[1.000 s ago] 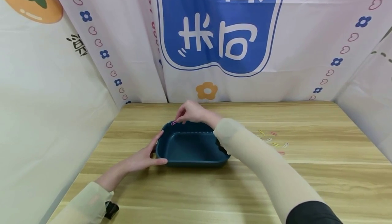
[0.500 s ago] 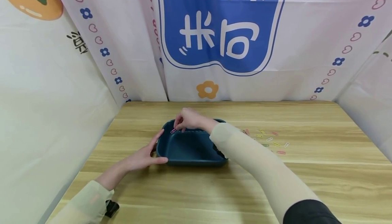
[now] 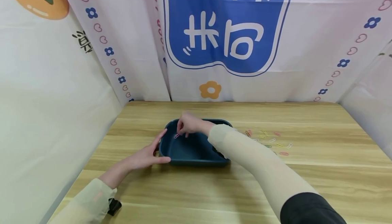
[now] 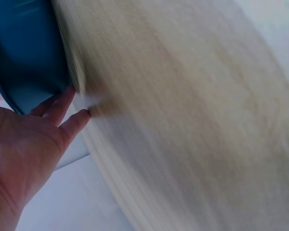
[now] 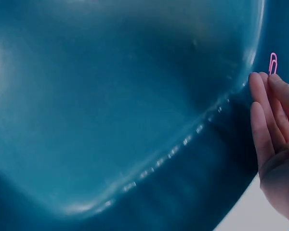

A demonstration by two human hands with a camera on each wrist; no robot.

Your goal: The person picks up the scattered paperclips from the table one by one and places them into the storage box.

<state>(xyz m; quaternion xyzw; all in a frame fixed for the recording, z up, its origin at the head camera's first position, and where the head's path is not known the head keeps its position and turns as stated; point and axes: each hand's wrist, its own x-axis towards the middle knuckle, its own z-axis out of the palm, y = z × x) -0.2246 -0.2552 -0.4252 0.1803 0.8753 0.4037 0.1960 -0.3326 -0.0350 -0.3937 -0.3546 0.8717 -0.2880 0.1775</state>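
A dark teal rectangular tray [image 3: 199, 163] with raised walls sits on the wooden table. At its left end my left hand [image 3: 141, 160] rests with spread fingers, the thumb along the front corner and the other fingers reaching toward the back-left rim. In the left wrist view the fingertips [image 4: 62, 106] lie against the tray wall [image 4: 29, 53]. My right hand [image 3: 190, 123] reaches over the tray's back-left part. Its thumb and fingers pinch a pink paper clip [image 5: 273, 64], which sticks out beyond the fingertips just above the tray's inside corner.
Several loose paper clips [image 3: 279, 145] in pink, yellow, white and green lie on the table [image 3: 183, 196] right of the tray, some behind the right sleeve [image 3: 254, 156]. Printed cloth [image 3: 144, 81] hangs behind the table and along its sides.
My right hand has lowered from the back-left rim into the tray, carrying the pink paper clip. My left hand stays at the tray's left end.
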